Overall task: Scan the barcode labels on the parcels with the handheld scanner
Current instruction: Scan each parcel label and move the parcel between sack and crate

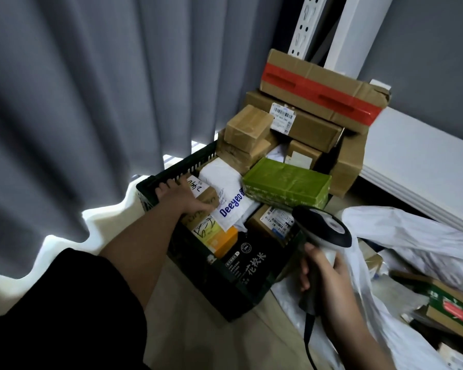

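Note:
A dark plastic crate [171,170] on the floor holds several parcels. My left hand [181,197] reaches into its far left corner and grips a small cardboard box [206,194] with handwriting on a white label. Beside it lies a white "Deeyeo" mailer bag [229,194]. A green wrapped parcel [288,182] rests across the crate's right side, above a brown box with a barcode label [275,221]. My right hand [322,273] holds the black-and-white handheld scanner [322,227] by its handle, head aimed toward the crate.
Cardboard boxes [316,84], one with red tape, are stacked behind the crate against a white shelf post [304,25]. A grey curtain [91,102] hangs on the left. White plastic bags [401,236] and more boxes [449,308] lie on the floor at right.

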`<move>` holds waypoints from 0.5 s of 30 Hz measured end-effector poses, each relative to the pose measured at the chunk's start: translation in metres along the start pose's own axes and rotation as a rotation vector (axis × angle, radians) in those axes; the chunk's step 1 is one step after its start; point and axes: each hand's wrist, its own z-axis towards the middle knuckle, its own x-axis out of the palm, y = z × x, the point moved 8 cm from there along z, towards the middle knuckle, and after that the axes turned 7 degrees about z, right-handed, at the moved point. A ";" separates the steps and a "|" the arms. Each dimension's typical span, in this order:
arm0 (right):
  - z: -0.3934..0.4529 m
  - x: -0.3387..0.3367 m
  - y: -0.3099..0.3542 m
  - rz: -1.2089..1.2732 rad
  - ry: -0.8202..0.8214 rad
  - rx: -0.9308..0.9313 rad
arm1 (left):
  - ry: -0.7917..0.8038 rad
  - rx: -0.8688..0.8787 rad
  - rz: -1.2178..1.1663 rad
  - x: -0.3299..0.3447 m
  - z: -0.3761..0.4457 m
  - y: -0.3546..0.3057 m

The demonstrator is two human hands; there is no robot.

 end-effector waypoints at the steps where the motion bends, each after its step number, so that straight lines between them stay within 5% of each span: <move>1: -0.001 0.000 0.001 -0.008 0.002 -0.002 | 0.006 -0.016 0.003 0.001 0.000 0.000; 10: 0.001 -0.005 -0.002 -0.012 -0.015 -0.003 | 0.082 -0.004 -0.265 0.004 -0.002 -0.004; 15: 0.000 -0.002 -0.002 0.001 -0.007 -0.014 | -0.076 0.082 -0.170 -0.012 -0.012 -0.008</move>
